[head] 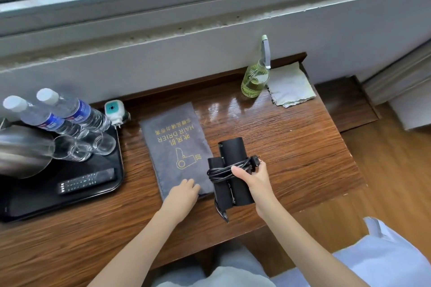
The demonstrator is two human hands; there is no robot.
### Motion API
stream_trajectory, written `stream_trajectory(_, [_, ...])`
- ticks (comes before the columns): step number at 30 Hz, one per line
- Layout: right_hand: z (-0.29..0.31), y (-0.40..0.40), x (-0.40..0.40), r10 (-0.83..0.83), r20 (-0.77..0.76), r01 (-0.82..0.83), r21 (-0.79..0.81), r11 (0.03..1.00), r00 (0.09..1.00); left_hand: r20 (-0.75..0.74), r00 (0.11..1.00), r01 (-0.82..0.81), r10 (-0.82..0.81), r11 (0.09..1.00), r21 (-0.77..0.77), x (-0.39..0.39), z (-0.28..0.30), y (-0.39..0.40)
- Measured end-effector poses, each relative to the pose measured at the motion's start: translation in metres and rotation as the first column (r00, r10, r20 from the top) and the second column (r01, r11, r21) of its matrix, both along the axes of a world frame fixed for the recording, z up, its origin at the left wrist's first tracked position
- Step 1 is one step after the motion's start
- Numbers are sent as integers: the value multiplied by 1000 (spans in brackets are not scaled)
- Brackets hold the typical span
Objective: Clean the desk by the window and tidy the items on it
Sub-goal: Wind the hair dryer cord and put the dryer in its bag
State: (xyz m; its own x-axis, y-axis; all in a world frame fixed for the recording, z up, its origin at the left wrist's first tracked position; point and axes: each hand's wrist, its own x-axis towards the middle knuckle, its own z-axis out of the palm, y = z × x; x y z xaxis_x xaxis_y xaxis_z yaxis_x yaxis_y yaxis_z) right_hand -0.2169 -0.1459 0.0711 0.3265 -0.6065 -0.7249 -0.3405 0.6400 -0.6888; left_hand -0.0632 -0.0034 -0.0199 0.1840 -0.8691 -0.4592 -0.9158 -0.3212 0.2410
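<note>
A black folded hair dryer (231, 154) with its cord wound round it is held just above the wooden desk (291, 147). My right hand (253, 178) grips it round the cord and body. To its left a grey pouch (173, 142) printed "HAIR DRIER" in yellow lies flat on the desk. My left hand (184, 192) rests on the pouch's near end, fingers bent over the fabric; whether they pinch it I cannot tell. A green spray bottle (255, 79) and a pale folded cloth (290, 85) stand at the desk's far right.
A black tray (109, 190) at the left carries two water bottles (60, 115), two glasses (86, 145), a steel kettle (23, 151) and a remote control (87, 180). A small white and teal plug-in device (114, 112) lies behind the tray. The window sill wall runs along the back.
</note>
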Motion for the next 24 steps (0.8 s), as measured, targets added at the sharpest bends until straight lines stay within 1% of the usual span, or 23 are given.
stream_trajectory(2, [0,-2,-2,17,4,-17,8,1000,1000,-9,1000,-19,19,999,33,8,3,1])
stream_trajectory(4, [0,-1,-3,67,6,-67,-2,998,998,-84,982,-169,171,985,34,16,7,-3])
stream_trajectory(6, [1,1,-2,140,-4,-140,-30,990,990,-195,890,-418,412,908,8,22,15,-9])
stream_trajectory(7, [2,2,-1,176,-17,-177,-46,983,984,-249,828,-517,503,856,7,24,22,-15])
stream_trajectory(8, [2,5,0,213,-35,-215,-62,975,976,-293,779,-579,554,815,3,27,28,-20])
stream_trajectory(11, [3,13,3,319,-104,-329,-98,939,942,-367,729,-631,577,775,-36,30,49,-32])
stream_trajectory(13, [5,18,6,367,-190,-392,-115,913,911,-429,680,-684,595,725,-79,30,63,-39])
stream_trajectory(16, [8,22,9,443,-343,-512,-141,847,828,-529,588,-764,612,635,-113,29,80,-48])
stream_trajectory(18, [10,24,9,493,-423,-596,-152,789,760,-584,547,-792,600,597,-128,27,91,-53])
stream_trajectory(19, [12,25,8,515,-463,-638,-155,755,722,-593,552,-786,585,602,-138,26,95,-55])
stream_trajectory(21, [17,28,8,546,-538,-719,-176,672,642,-591,594,-749,547,643,-157,21,102,-58])
stream_trajectory(24, [26,35,10,537,-635,-814,-281,509,555,-550,681,-677,484,702,-220,10,109,-62])
